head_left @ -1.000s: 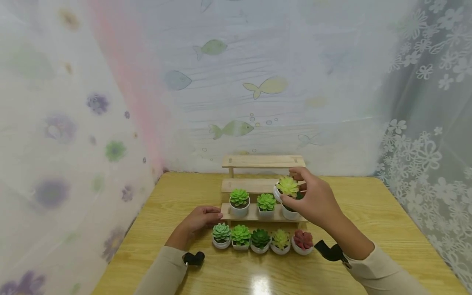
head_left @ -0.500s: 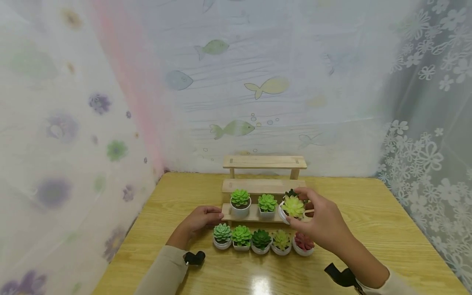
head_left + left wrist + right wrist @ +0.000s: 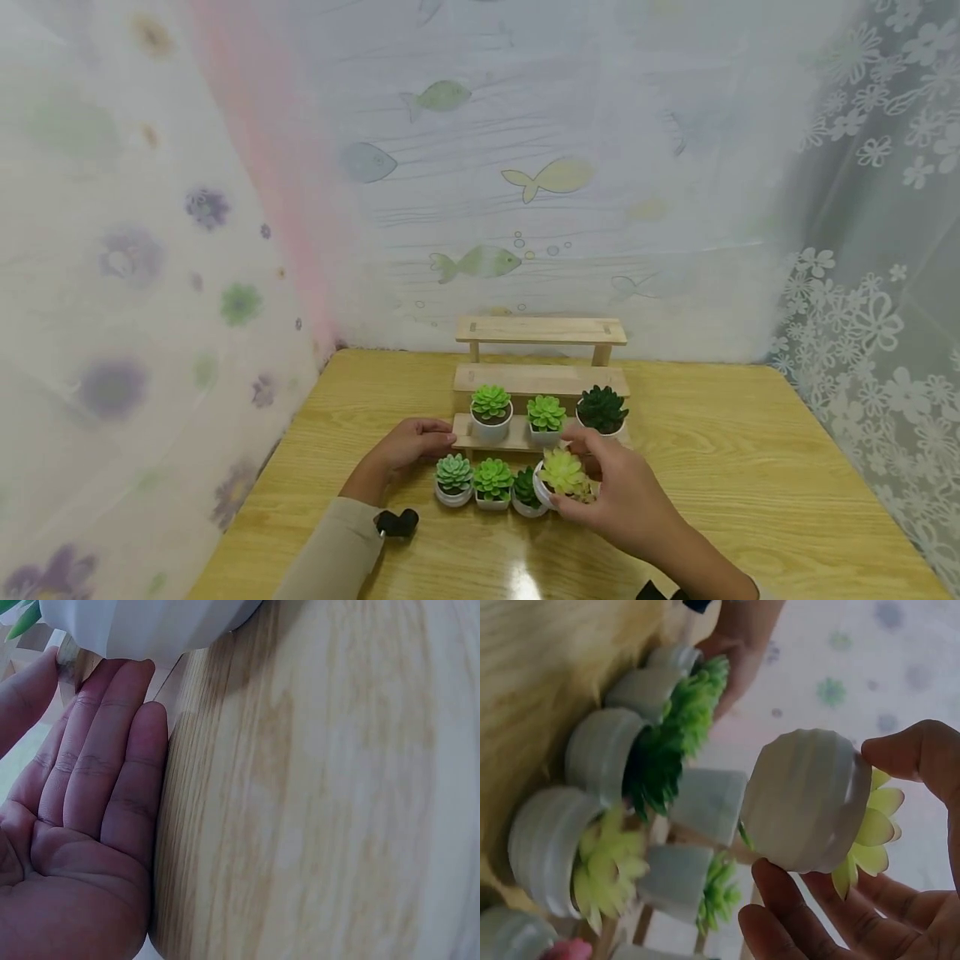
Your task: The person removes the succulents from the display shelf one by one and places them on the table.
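My right hand [image 3: 626, 500] pinches a white pot with a yellow-green succulent [image 3: 564, 471] between thumb and fingers, above the front row on the table. In the right wrist view this held pot [image 3: 806, 799] hangs clear of the others, its plant pointing toward the palm. My left hand [image 3: 408, 446] holds the left end of the lowest step of a wooden tiered stand [image 3: 540, 380], thumb on one side and fingers on the other. That step carries a round-potted green succulent [image 3: 491, 408], a smaller green one [image 3: 546, 417] and a dark green one [image 3: 602, 410].
On the table [image 3: 705, 433], before the stand, stand a pale green succulent [image 3: 453, 479], a bright green one [image 3: 492, 483] and a dark green one [image 3: 527, 492]. A yellow-green one [image 3: 611, 866] and a reddish one [image 3: 566, 950] show in the right wrist view. Patterned curtains hang behind.
My right hand has brought the yellow-green succulent down from the stand's right side, toward the front and left, uncovering the dark green plant on the step. My left hand stays put.
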The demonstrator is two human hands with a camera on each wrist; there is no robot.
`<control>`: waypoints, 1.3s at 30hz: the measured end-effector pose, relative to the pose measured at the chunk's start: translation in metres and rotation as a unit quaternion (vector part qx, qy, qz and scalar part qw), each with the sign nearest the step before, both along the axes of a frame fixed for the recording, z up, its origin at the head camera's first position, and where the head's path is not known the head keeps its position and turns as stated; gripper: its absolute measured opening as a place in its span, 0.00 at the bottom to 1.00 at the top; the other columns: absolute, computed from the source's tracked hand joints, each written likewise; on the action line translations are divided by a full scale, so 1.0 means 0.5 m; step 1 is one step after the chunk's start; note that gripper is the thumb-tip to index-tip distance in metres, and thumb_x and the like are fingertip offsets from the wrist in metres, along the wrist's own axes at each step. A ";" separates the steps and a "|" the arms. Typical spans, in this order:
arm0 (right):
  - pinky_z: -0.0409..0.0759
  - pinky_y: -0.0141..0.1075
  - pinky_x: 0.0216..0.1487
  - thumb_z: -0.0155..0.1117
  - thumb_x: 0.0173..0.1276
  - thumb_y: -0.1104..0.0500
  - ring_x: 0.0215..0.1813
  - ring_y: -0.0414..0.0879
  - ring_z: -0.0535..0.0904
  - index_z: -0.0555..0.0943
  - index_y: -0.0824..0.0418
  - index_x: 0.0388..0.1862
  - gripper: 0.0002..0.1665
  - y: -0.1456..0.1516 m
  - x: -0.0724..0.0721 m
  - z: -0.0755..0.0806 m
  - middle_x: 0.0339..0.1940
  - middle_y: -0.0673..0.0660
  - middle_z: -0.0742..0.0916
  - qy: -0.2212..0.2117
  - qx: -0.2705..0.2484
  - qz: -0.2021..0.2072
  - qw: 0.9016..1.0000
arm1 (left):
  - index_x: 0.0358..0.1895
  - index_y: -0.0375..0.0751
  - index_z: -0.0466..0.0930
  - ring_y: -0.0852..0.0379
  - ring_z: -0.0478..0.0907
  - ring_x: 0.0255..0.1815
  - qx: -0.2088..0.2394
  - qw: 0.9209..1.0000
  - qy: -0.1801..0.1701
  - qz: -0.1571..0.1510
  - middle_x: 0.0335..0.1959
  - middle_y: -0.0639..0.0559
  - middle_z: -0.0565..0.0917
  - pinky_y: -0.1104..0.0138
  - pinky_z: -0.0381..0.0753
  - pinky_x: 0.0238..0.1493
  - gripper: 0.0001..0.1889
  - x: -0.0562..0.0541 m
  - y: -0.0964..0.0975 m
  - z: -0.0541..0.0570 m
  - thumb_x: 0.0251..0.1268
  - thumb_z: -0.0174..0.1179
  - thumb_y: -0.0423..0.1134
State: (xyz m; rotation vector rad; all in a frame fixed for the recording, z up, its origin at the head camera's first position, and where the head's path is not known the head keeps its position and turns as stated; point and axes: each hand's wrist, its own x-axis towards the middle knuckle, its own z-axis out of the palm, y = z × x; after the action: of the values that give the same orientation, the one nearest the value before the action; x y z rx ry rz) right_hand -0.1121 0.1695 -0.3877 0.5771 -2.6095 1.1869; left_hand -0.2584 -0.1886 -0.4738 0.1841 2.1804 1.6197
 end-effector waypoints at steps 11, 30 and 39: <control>0.85 0.35 0.43 0.83 0.55 0.43 0.44 0.36 0.83 0.76 0.44 0.67 0.41 -0.069 0.017 -0.036 0.52 0.45 0.87 -0.079 0.005 0.060 0.995 | 0.64 0.31 0.79 0.54 0.86 0.54 -0.006 1.000 0.008 0.003 0.54 0.45 0.88 0.59 0.86 0.58 0.26 0.000 0.000 -0.001 0.73 0.66 0.47; 0.84 0.37 0.49 0.80 0.58 0.41 0.51 0.35 0.82 0.77 0.53 0.66 0.40 -0.140 0.010 -0.081 0.53 0.45 0.86 -0.037 0.061 0.106 0.992 | 0.65 0.30 0.78 0.53 0.84 0.58 -0.006 1.000 0.001 0.004 0.58 0.43 0.86 0.58 0.85 0.59 0.26 0.002 -0.002 0.002 0.74 0.65 0.46; 0.85 0.39 0.50 0.79 0.58 0.40 0.54 0.37 0.83 0.77 0.51 0.66 0.40 -0.159 0.004 -0.089 0.56 0.44 0.86 -0.050 0.080 0.116 0.989 | 0.66 0.28 0.77 0.51 0.84 0.60 0.005 1.000 0.003 -0.004 0.58 0.42 0.86 0.56 0.85 0.61 0.27 0.003 -0.002 0.001 0.74 0.65 0.46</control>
State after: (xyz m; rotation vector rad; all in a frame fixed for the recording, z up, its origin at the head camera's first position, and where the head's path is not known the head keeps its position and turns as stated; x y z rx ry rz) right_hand -0.1098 0.0902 -0.4320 0.8967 -2.8017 1.0997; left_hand -0.2571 -0.1895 -0.4734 0.2022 2.1741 1.6274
